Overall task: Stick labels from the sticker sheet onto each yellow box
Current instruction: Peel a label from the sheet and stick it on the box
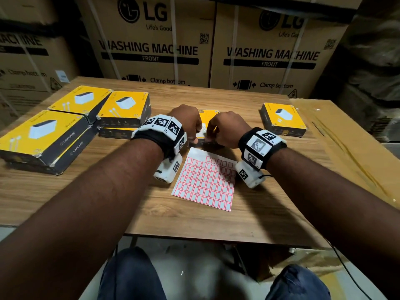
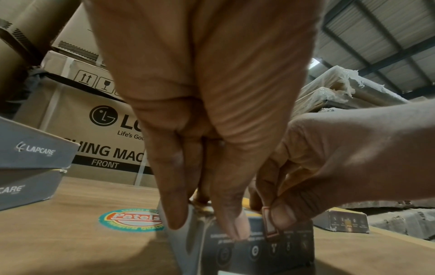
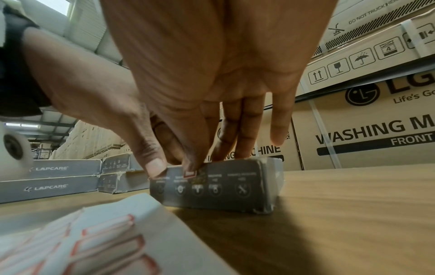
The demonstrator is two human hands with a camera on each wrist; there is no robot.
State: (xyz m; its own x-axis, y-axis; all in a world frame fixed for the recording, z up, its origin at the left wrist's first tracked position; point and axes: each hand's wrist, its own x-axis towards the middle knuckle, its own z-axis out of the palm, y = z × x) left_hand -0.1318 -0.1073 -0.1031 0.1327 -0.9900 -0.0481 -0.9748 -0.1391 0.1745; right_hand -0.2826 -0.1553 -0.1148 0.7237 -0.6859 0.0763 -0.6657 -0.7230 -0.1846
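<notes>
Washing machine cartons [image 1: 149, 46]: stood stacked behind the work area, printed LG.
Table [image 1: 281, 213]: wood-grain top, carrying all task items.
Left group of yellow boxes [image 1: 43, 135]: several Lapcare boxes sat stacked at the person's left; no label could be made out on them from the head view.
Lone yellow box [image 1: 282, 119]: lay well apart on the right side; whether it carried a label could not be told.
Centre yellow box [image 3: 223, 184]: rested flat on the table just beyond the sticker sheet, its dark front side facing the person.
Sticker sheet [image 1: 205, 182]: lay flat between the wrists; its upper right area showed empty outlines, so several labels appeared already used, and most remained.
Left hand [image 1: 187, 121]: gripped the centre box at its near left corner, thumb and fingers curled down over the edge, steadying it.
Right hand [image 1: 227, 126]: thumb and forefinger pinched a label at the box's front upper edge.
Label [image 2: 270, 226]: small, red-bordered, hanging against the dark front face, apparently not yet pressed flat.
Progress: judged partway through; this box in hand, others likely outstanding.
</notes>
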